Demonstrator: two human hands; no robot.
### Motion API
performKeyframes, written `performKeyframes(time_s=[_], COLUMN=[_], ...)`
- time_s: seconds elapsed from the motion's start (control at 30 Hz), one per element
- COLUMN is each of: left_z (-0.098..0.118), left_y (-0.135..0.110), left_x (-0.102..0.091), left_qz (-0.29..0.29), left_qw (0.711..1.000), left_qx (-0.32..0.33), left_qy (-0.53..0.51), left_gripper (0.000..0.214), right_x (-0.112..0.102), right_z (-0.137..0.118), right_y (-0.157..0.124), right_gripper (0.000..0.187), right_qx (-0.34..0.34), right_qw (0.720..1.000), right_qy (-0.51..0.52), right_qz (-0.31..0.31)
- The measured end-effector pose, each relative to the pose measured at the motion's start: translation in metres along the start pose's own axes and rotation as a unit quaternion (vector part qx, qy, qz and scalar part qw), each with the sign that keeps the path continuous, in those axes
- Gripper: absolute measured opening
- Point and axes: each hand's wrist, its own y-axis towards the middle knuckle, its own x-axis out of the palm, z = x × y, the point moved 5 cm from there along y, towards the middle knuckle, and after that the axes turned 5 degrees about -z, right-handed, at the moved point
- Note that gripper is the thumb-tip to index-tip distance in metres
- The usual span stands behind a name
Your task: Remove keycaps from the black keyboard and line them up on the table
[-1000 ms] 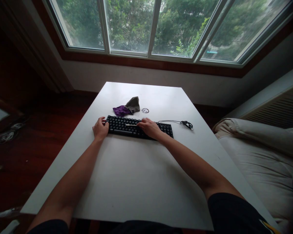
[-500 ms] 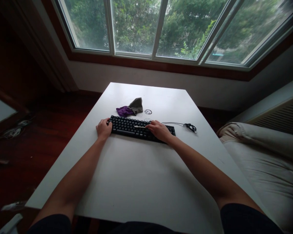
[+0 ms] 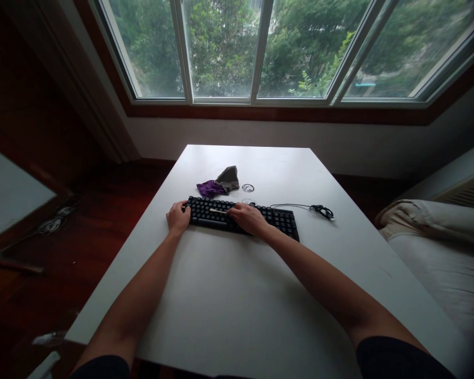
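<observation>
A black keyboard (image 3: 285, 223) lies across the white table in front of me. At its left end my left hand (image 3: 177, 217) is closed on the edge, thumb near the top and fingers round the side. Over the middle keys, my right hand (image 3: 248, 217) pinches a thin white stick (image 3: 218, 211) that points left, close above or touching the keys; which one I cannot tell. The palm hides some keys beneath it.
Behind the keyboard lie a purple and grey cloth (image 3: 226, 180) and a small round item (image 3: 248, 188). A bundled black cable (image 3: 322, 211) rests to the right. The white table (image 3: 221, 295) stands before a window, with a pale cushioned seat (image 3: 426, 263) on its right.
My right hand has moved left along the keyboard with the stick, baring more keys at the right end. My left hand keeps its place on the keyboard. The view has shifted slightly.
</observation>
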Motion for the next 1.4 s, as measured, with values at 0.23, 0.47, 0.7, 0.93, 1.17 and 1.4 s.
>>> performKeyframes(time_s=[0.23,0.47,0.7,0.93,1.17,1.4], left_z=[0.001,0.005,0.006,0.005,0.003,0.003], left_y=[0.0,-0.002,-0.003,-0.004,-0.002,-0.001], left_x=[-0.002,-0.003,-0.004,-0.005,-0.003,-0.004], left_qz=[0.01,-0.012,-0.017,-0.01,-0.006,-0.018], left_qw=[1.0,1.0,1.0,1.0,1.0,1.0], left_qx=[-0.008,0.005,0.004,-0.004,-0.01,-0.016], left_qy=[-0.003,-0.001,0.015,0.007,0.005,-0.001], left_gripper=[0.021,0.032,0.035,0.031,0.028,0.029], right_x=[-0.012,-0.011,-0.003,-0.007,-0.008,0.0], right_z=[0.038,0.024,-0.017,0.002,0.015,-0.019], right_y=[-0.03,-0.008,0.031,0.018,0.013,0.051], right_gripper=[0.026,0.026,0.03,0.028,0.027,0.028], right_qx=[-0.018,0.004,0.0,-0.001,-0.003,-0.021], right_qw=[0.999,0.999,0.999,0.999,0.998,0.998], right_qy=[0.037,0.044,0.027,0.033,0.036,0.04], right_qz=[-0.009,-0.015,-0.027,-0.034,-0.041,-0.04])
